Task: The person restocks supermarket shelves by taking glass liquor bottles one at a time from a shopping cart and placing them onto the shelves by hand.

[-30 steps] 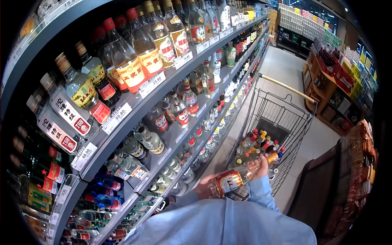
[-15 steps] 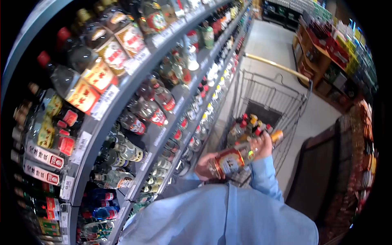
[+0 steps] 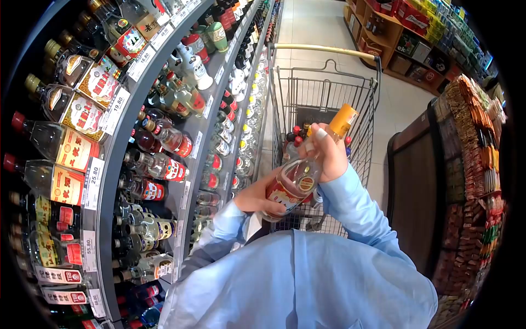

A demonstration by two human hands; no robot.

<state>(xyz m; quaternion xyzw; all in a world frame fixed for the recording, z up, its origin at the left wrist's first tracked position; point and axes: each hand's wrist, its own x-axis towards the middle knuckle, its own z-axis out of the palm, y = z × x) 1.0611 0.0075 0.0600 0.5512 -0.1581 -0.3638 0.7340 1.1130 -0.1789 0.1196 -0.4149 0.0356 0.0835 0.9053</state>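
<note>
Both my hands hold one large clear glass bottle with a red and white label and an orange-yellow cap. It is tilted, its cap up and to the right. My left hand is closed around the lower body beside the label. My right hand wraps the neck just below the cap. Behind and below the bottle stands a wire shopping cart with a yellow handle bar. Several bottles with dark and red caps are in it, partly hidden by my hands and the held bottle.
Shelves on my left carry rows of liquor bottles above price tags. To the right stands a dark display stand beside stacked packaged goods. Wooden shelving with boxes is at the far right. Tiled floor runs ahead.
The bottle has turned more upright, its cap moving up and to the left in view. Both hands still hold it. The view has shifted, showing the cart farther left and higher.
</note>
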